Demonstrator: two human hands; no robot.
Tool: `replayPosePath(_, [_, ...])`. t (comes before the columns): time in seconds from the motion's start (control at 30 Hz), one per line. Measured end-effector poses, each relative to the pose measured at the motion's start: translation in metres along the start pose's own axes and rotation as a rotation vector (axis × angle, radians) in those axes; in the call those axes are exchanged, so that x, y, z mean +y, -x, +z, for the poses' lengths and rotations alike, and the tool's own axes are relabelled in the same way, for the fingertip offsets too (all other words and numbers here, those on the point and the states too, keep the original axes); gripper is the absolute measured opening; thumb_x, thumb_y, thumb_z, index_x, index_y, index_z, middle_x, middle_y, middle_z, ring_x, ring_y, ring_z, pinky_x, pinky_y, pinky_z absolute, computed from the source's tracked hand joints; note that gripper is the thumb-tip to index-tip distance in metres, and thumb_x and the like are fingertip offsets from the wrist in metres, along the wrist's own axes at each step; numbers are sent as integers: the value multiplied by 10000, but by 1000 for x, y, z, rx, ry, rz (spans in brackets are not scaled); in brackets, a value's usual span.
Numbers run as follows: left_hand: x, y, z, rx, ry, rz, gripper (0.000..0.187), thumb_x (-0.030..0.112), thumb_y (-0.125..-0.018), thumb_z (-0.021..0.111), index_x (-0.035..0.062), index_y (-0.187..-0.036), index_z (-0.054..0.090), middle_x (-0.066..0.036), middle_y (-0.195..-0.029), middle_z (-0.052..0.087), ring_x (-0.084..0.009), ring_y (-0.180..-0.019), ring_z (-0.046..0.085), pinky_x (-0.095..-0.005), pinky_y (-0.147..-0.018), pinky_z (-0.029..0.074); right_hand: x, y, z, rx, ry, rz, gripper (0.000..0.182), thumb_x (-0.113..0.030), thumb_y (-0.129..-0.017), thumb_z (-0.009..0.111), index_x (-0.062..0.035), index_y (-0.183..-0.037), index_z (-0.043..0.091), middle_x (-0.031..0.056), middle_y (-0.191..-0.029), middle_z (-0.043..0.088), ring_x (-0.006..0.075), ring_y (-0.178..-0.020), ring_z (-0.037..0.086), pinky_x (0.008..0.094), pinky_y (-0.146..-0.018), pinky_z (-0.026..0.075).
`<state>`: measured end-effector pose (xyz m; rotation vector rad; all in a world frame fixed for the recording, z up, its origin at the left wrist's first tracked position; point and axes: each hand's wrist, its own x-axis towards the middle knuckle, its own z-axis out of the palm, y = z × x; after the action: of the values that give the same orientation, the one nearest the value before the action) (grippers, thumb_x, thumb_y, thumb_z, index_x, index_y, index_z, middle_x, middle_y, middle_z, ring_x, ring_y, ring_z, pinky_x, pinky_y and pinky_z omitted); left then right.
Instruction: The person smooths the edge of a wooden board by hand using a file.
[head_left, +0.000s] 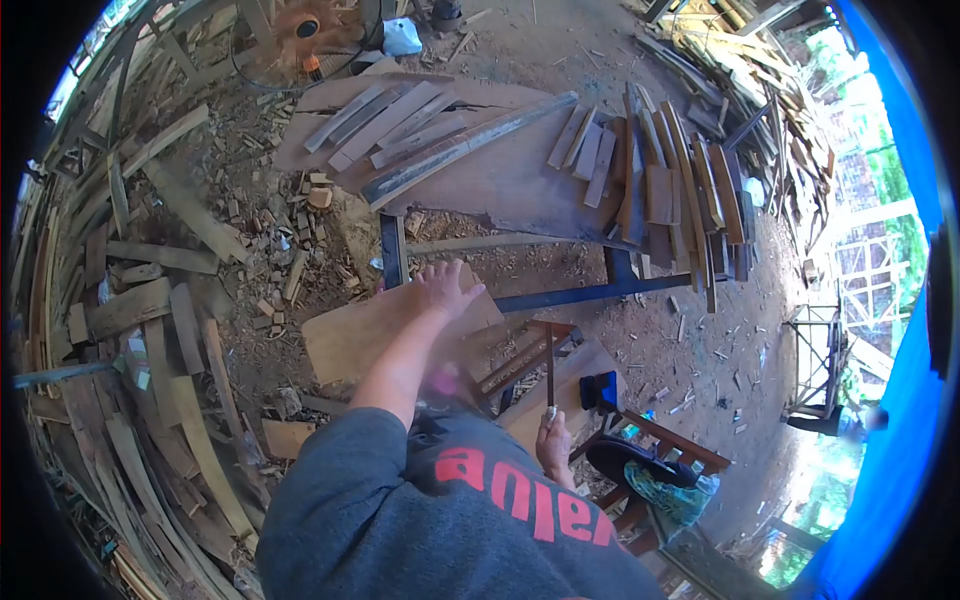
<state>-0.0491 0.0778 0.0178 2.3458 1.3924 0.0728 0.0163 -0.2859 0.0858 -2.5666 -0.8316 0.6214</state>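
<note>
My left hand (446, 291) lies with spread fingers on the upper edge of a broad light-brown board (365, 335), which slants in front of me. My right hand (554, 447) is closed around the lower end of a long, narrow, dark bar-like tool (549, 365) that points away from me. I cannot make out its exact kind. Under and beside the tool are a wooden frame (520, 365) and a flat light plank (545, 405). A small dark-blue object (599, 391) sits on the plank's right side.
A low table (480, 195) ahead carries cut wood strips and a long beam (470, 150). Stacked planks (690, 180) overhang its right end. Scrap boards (150, 400) crowd the left ground, with offcuts around. A wooden chair (665, 445) with a green cloth (670, 492) stands right.
</note>
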Motion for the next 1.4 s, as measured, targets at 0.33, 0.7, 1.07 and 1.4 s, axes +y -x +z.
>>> replayPosePath(0.33, [-7,-14,-9,-271,212,-125,507,542,-902,486,169,-1239,548,-121,-1279,574,-339,-1240,477,-528,-1054,306,2,-14,-18,86,-26,-91,181,-201,-954,512,-33,-951,444,262,-686,578,478,-678,579,551,-555,390])
replayPosePath(0.7, [-50,6,-37,-269,54,55,740,656,-761,618,77,-1218,568,-164,-1331,503,-319,-1281,430,-512,-1073,289,-29,-8,11,-33,-126,-88,210,-240,-961,513,-45,-945,438,282,-721,590,485,-726,589,549,-583,423])
replayPosePath(1.07, [-81,-11,-92,-213,329,138,497,517,-889,555,44,-1035,521,-244,-946,636,-433,-913,610,-521,-763,468,-126,-80,-2,40,-268,-167,164,-184,-942,538,-43,-952,454,249,-705,574,476,-729,583,521,-575,412])
replayPosePath(1.4, [-125,-71,-205,264,1088,67,288,321,-933,611,38,-933,559,-53,-830,628,-134,-772,585,-299,-678,454,-242,-163,-7,-23,-521,-50,168,-230,-978,508,-80,-922,459,-5,-600,474,85,-502,509,272,-461,409])
